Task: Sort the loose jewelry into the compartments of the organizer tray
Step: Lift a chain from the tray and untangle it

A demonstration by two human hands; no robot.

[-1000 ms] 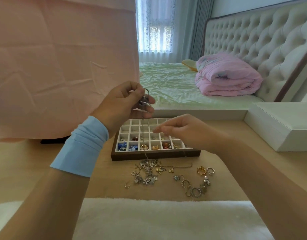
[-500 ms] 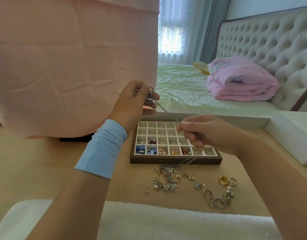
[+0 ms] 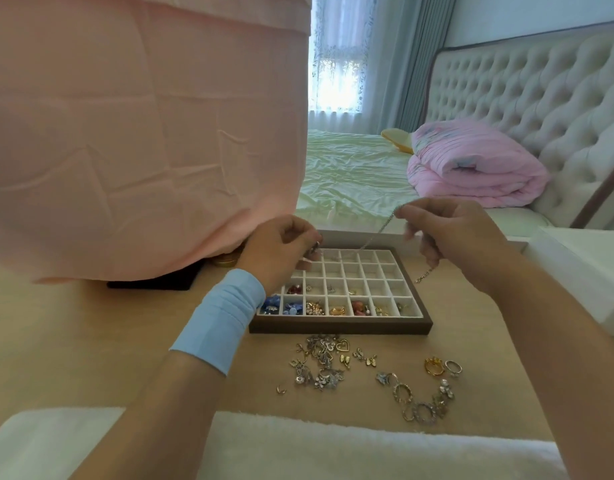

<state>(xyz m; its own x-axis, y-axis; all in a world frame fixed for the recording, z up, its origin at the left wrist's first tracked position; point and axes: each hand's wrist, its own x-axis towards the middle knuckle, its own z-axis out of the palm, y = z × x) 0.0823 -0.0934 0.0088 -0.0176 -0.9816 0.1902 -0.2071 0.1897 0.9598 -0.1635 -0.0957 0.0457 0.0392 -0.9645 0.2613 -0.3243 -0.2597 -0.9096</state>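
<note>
Pale wood of the desk (image 3: 90,341) fills the lower frame, with a bed (image 3: 350,168) behind it at centre. By my reading the sort is under half done. In the organizer tray (image 3: 340,329) at centre, the bottom row of compartments holds coloured and gold pieces and the row above holds a few. The upper rows look bare. Below the tray the loose jewelry (image 3: 319,365) lies unsorted in a silvery tangle, with rings (image 3: 437,365) and hoops at lower right.

The piece in hand is a thin silver chain (image 3: 378,232), stretched above the tray's upper rows. The left grip (image 3: 281,251) is pinched on its lower end. The right grip (image 3: 451,244) is pinched on it higher up, and a short tail hangs beneath. It looks fine, limp and likely to snag.
</note>
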